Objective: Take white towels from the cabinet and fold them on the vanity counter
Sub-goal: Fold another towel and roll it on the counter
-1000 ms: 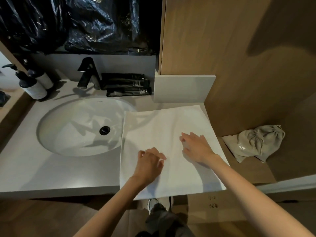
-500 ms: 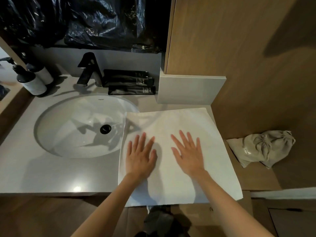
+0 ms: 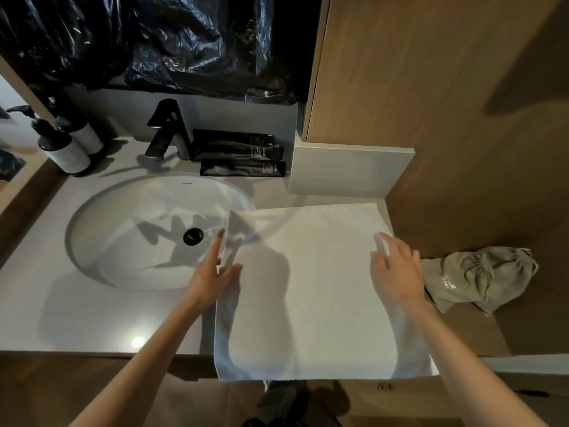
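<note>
Head view, item log: white towel (image 3: 314, 288) lies spread on vanity counter (image 3: 46, 309), right of sink (image 3: 123, 229), near edge overhanging. I note both hands gone from flat mid-towel press half a second ago, now out at opposite edges. Left hand (image 3: 209, 278) pinches left edge, thumb on top, edge lifted over sink rim. Right hand (image 3: 400, 272) at right edge, fingers bent; grasp I cannot tell.

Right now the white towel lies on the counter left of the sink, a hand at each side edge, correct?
No: the head view shows the white towel lying right of the sink, not left. The left hand and right hand are at its side edges.
</note>
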